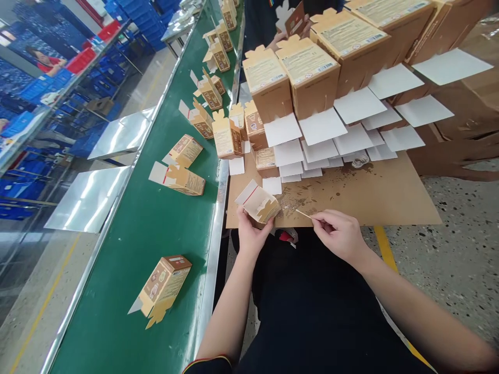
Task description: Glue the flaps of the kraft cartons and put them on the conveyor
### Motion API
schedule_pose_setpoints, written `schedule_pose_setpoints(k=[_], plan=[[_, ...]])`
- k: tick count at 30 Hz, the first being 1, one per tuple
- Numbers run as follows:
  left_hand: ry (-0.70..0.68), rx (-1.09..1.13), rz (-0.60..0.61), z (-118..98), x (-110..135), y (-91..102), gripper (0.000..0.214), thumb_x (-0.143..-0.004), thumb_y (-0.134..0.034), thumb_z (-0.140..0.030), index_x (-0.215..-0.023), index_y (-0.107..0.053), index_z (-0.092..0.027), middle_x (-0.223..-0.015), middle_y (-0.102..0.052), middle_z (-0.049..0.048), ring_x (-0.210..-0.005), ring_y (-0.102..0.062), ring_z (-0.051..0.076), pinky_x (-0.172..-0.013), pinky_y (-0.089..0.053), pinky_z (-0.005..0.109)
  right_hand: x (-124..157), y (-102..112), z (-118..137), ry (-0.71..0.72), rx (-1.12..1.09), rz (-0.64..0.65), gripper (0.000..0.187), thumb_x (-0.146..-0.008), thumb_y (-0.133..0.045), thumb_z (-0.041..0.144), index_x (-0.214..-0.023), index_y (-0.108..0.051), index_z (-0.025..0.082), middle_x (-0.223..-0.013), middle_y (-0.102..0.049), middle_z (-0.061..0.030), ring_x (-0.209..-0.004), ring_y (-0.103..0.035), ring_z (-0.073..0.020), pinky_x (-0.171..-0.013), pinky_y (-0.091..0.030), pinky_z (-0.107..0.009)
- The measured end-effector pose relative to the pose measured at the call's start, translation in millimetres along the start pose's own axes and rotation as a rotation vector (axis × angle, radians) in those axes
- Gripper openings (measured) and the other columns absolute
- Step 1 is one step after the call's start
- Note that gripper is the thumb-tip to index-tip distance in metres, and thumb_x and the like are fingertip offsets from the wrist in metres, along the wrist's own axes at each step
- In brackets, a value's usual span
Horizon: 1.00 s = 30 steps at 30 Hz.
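Observation:
My left hand (pixel 251 234) is closed round a small brown cardboard box (pixel 260 203), tilted, with its white flap raised and a red line across it. Between the fingertips of my right hand (pixel 338 232) is a thin cotton swab (pixel 302 212), its pale tip pointing left toward the box but apart from it. Both hands are at the front edge of a brown cardboard sheet (pixel 374 200). Dark stains and a shiny patch mark the sheet just right of the box.
Stacked brown boxes (pixel 312 98) with white flaps sticking out stand behind my hands. On my left runs a green conveyor belt (pixel 128 280) with several open boxes (pixel 166 288) along it. A co-worker's hand (pixel 306 26) shows behind the stack. Blue bins (pixel 33 88) stand farther left.

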<state>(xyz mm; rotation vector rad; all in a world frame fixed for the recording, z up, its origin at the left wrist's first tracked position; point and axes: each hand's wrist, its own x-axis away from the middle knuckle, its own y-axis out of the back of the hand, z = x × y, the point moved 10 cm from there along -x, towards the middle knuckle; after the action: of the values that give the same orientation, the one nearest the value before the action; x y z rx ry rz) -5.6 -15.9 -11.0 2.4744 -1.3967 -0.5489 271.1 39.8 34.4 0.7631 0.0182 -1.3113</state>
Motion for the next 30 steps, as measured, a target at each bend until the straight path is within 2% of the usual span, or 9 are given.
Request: schedule_pose_setpoints(k=[3, 10, 14, 16, 18, 22, 25, 28, 30], plan=[[0.040, 0.030, -0.061, 13.4, -4.1, 17.8, 0.088, -0.077, -0.100, -0.047, -0.143, -0.044, -0.030, -0.136, -0.070, 0.0125, -0.123, -0.080, 0.032, -0.107, -0.067, 0.050, -2.0, 7.3, -2.5, -0.004, -0.019, -0.028, 0.019, -0.102, -0.070, 0.021, -0.086, -0.080, 0.025, -0.070, -0.069, -0.0003, -0.055, -0.057, -0.0146, -0.053, -0.049, -0.029], [0.081, -0.021, -0.566, 66.8, -10.5, 177.8, 0.099, -0.075, -0.098, -0.047, -0.146, -0.030, -0.030, -0.149, -0.062, 0.0166, -0.133, -0.075, 0.029, -0.123, -0.059, 0.053, -3.7, 18.9, -6.3, -0.025, -0.075, -0.023, 0.018, -0.101, -0.073, 0.022, -0.085, -0.080, 0.027, -0.072, -0.073, -0.0006, -0.056, -0.063, -0.0162, -0.051, -0.052, -0.030], [0.247, -0.129, -0.566, 91.8, -11.7, 214.2, 0.115, -0.078, -0.097, -0.044, -0.163, -0.021, -0.024, -0.155, -0.059, 0.0242, -0.149, -0.068, 0.037, -0.134, -0.048, 0.060, -9.8, 11.5, -1.6, -0.008, -0.091, -0.007, 0.018, -0.100, -0.073, 0.022, -0.084, -0.079, 0.026, -0.069, -0.071, -0.0002, -0.053, -0.060, -0.0152, -0.049, -0.051, -0.030], [0.254, -0.245, -0.586, 83.6, -3.9, 216.6, 0.126, -0.080, -0.096, -0.044, -0.172, -0.013, -0.023, -0.174, -0.043, 0.0295, -0.172, -0.044, 0.040, -0.142, -0.035, 0.060, -11.3, 12.0, -1.4, -0.008, -0.088, -0.014, 0.018, -0.100, -0.073, 0.021, -0.084, -0.080, 0.026, -0.069, -0.070, 0.0001, -0.053, -0.059, -0.0148, -0.049, -0.051, -0.030], [0.150, -0.378, -0.660, 57.5, 5.8, 214.2, 0.129, -0.082, -0.094, -0.046, -0.177, -0.009, -0.023, -0.185, -0.025, 0.0292, -0.181, -0.024, 0.040, -0.146, -0.024, 0.058, -10.7, 16.2, -3.6, -0.012, -0.078, -0.026, 0.017, -0.100, -0.073, 0.020, -0.085, -0.080, 0.026, -0.070, -0.072, 0.0002, -0.055, -0.061, -0.0147, -0.051, -0.052, -0.029], [-0.257, -0.370, -0.718, -9.9, -10.0, 181.0, 0.096, -0.092, -0.081, -0.049, -0.169, -0.032, -0.021, -0.177, -0.039, 0.0239, -0.173, -0.040, 0.036, -0.146, -0.026, 0.054, -8.4, 26.3, -10.5, -0.030, -0.069, -0.048, 0.016, -0.099, -0.074, 0.019, -0.086, -0.081, 0.026, -0.075, -0.076, -0.0007, -0.059, -0.066, -0.0158, -0.054, -0.055, -0.029], [-0.235, -0.060, -0.515, -16.7, -92.3, 135.6, 0.068, -0.101, -0.071, -0.050, -0.160, -0.047, -0.025, -0.169, -0.054, 0.0184, -0.167, -0.049, 0.032, -0.141, -0.037, 0.051, -13.5, 25.3, -9.1, -0.040, -0.069, -0.034, 0.017, -0.100, -0.074, 0.021, -0.086, -0.082, 0.027, -0.074, -0.075, -0.0009, -0.059, -0.066, -0.0164, -0.053, -0.055, -0.029], [0.080, 0.269, -0.344, 14.3, -192.9, 87.2, 0.052, -0.104, -0.068, -0.047, -0.149, -0.056, -0.025, -0.163, -0.062, 0.0177, -0.161, -0.056, 0.033, -0.135, -0.045, 0.052, -21.9, 21.9, 1.7, -0.018, -0.058, -0.022, 0.019, -0.101, -0.072, 0.022, -0.086, -0.083, 0.026, -0.070, -0.071, -0.0004, -0.057, -0.063, -0.0155, -0.052, -0.052, -0.029], [0.239, 0.355, -0.277, 31.9, -239.7, 61.1, 0.048, -0.098, -0.077, -0.044, -0.138, -0.061, -0.022, -0.158, -0.065, 0.0200, -0.157, -0.059, 0.036, -0.131, -0.049, 0.057, -26.1, 25.0, 7.2, 0.001, -0.038, -0.037, 0.020, -0.102, -0.071, 0.022, -0.086, -0.083, 0.026, -0.069, -0.070, -0.0005, -0.057, -0.062, -0.0152, -0.053, -0.051, -0.029]])
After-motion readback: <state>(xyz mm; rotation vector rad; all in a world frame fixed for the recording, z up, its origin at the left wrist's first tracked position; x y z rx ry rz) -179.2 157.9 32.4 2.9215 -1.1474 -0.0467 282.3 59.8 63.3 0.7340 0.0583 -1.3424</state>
